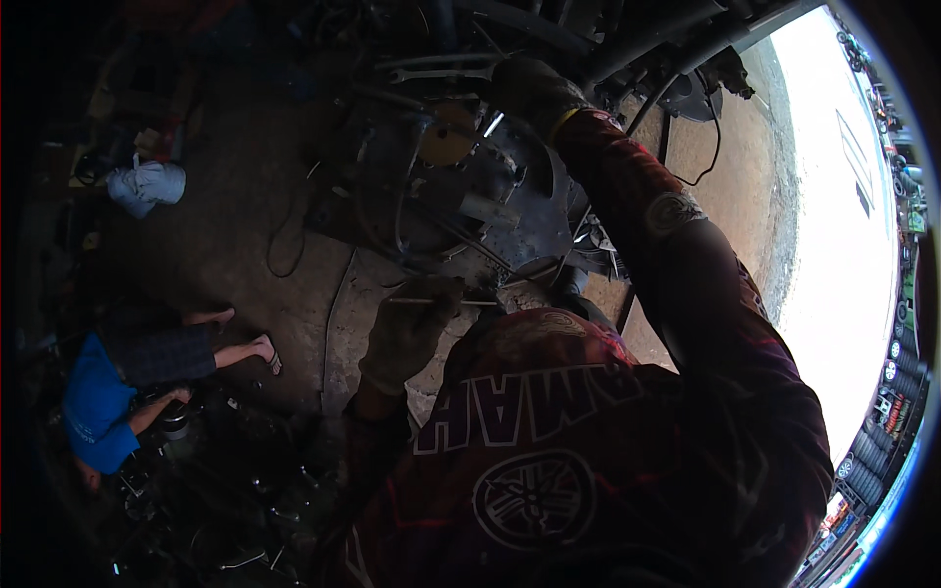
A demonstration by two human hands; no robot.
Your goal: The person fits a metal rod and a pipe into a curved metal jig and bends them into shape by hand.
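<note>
My left hand [400, 343], in a pale work glove, is closed in front of my chest. A thin metal rod [480, 303] lies across its fingers and sticks out to the right. My right hand [537, 96], also gloved, is stretched far forward over a cluttered dark metal workbench [539, 220]. An open-ended wrench [431, 74] points left from its curled fingers, which are largely in shadow. On the bench below it are a brownish round disc [449, 134], a short grey cylinder [488, 211] and a curved hose or bar [400, 201].
A person in a blue shirt [103, 402] sits low at the left, near dark metal parts. A whitish bundle [147, 186] lies at the far left. A cable [336, 314] runs over the floor. Dark frame bars [647, 49] stand ahead; bright ground lies right.
</note>
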